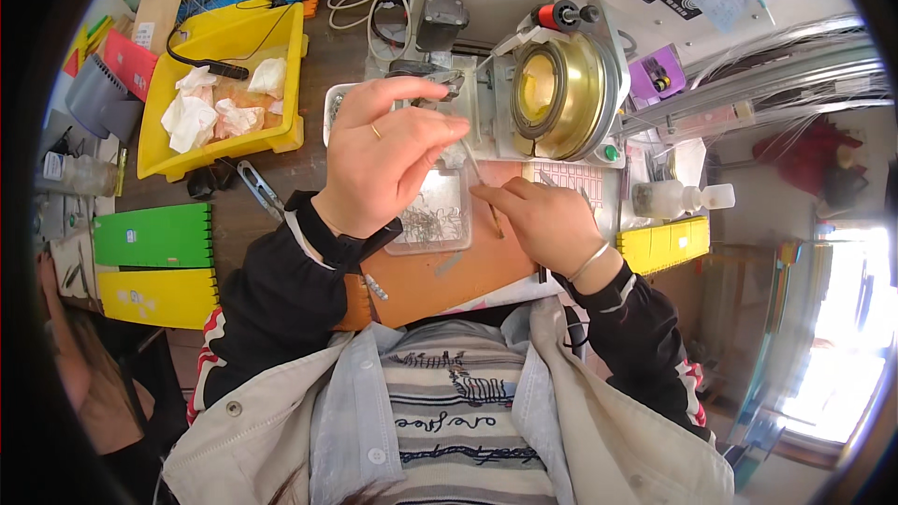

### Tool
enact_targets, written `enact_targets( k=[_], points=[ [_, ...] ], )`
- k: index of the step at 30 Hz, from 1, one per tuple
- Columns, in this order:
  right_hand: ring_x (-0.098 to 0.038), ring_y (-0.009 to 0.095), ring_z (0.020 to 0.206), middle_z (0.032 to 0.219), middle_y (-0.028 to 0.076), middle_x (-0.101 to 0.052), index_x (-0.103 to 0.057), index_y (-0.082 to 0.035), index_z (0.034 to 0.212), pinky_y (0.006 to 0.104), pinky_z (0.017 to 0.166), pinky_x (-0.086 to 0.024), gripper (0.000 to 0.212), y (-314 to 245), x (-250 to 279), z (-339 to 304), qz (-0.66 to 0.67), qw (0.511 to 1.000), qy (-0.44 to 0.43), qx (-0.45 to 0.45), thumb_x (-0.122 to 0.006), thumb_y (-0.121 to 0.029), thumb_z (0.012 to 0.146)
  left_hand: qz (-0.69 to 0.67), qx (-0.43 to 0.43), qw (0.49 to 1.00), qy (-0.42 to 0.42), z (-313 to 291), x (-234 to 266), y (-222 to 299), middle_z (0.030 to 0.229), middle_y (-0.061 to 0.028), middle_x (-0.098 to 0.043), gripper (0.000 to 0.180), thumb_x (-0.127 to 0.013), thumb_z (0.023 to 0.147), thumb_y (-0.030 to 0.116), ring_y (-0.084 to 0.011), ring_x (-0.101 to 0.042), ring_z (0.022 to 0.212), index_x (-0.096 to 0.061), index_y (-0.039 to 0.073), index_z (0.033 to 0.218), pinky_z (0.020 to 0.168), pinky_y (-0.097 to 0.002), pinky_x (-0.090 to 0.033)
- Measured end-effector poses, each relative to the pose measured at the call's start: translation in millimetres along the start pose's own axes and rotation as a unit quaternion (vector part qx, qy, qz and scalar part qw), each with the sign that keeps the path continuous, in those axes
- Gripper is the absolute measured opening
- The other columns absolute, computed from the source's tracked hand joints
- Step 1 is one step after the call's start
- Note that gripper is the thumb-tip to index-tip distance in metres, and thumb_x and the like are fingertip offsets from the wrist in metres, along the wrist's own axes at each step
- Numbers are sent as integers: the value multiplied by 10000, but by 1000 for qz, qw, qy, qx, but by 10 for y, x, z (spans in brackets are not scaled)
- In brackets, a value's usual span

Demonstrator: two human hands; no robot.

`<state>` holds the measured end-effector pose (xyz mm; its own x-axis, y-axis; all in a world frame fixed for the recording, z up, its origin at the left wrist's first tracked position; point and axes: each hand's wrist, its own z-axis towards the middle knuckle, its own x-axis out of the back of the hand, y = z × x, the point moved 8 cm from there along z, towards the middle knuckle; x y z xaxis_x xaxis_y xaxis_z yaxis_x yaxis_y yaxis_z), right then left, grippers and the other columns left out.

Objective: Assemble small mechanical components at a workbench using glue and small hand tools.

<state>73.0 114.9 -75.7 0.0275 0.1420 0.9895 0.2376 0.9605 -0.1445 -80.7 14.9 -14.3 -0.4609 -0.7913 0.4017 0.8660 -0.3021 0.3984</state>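
Note:
My left hand (379, 157) is raised in front of the machine, with a ring on one finger. Its fingertips come together at the upper end of a thin, pale stick (473, 166); whatever else they pinch is too small to make out. Lower and to the right, my right hand (547, 223) has its thumb and forefinger closed at the stick's lower part. Beneath both hands, a clear plastic box (431, 241) of fine, wire-like pieces stands on a brown board (486, 273). Just beyond the left fingers is the machine's small metal head (451, 84).
A machine with a large brass-coloured disc (585, 98) stands behind my right hand. At left, a yellow tray (292, 136) holds crumpled tissues, beside a cutter knife (260, 189) and green (154, 235) and yellow (159, 295) strips. A white bottle (659, 198) stands right. Another person's arm (67, 341) shows far left.

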Motion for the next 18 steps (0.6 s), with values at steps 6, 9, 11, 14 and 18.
enact_targets(
  k=[6, 9, 11, 14, 18],
  points=[
    [-677, 229, 725, 853, 8, -675, -674, -216, 1182, 337, 623, -541, 391, 11, -89, 23, -18, 998, 23, 64, -595, -105, 815, 31, -63, 997, -45, 6, -137, 114, 871, -51, -692, 203, -725, 726, -7, -286, -642, 1139, -678, 74, 906, 917, -461, -506],
    [-679, 246, 743, 815, 2, -670, -669, -193, 1152, 356, 618, -538, 339, 53, -46, -5, -6, 995, 62, 75, -579, -119, 834, 33, -61, 997, -42, -12, -157, 99, 873, -62, -691, 190, -717, 732, -15, -295, -626, 1180, -671, 70, 896, 981, -484, -490],
    [-675, 255, 750, 893, 59, -704, -710, -139, 1111, 353, 656, -539, 347, 24, 39, -52, 64, 992, 85, 64, -616, -23, 798, 46, -65, 996, -42, -38, -152, 117, 890, -67, -695, 179, -710, 746, -17, -295, -628, 1171, -668, 67, 898, 983, -482, -489],
    [-665, 285, 748, 919, 113, -702, -705, -96, 1114, 341, 674, -539, 379, -82, 262, -110, 162, 977, 124, 64, -616, 33, 769, 51, -68, 996, -38, -36, -155, 135, 907, -73, -697, 169, -706, 757, -20, -292, -628, 1171, -665, 66, 897, 987, -475, -487],
    [-678, 245, 748, 934, 125, -704, -690, -57, 1117, 316, 672, -535, 346, -155, 308, -188, 190, 970, 138, 63, -624, 65, 800, 56, -61, 996, -35, -48, -161, 117, 922, -78, -698, 161, -702, 767, -20, -292, -628, 1171, -665, 67, 897, 990, -471, -485]
  ],
)
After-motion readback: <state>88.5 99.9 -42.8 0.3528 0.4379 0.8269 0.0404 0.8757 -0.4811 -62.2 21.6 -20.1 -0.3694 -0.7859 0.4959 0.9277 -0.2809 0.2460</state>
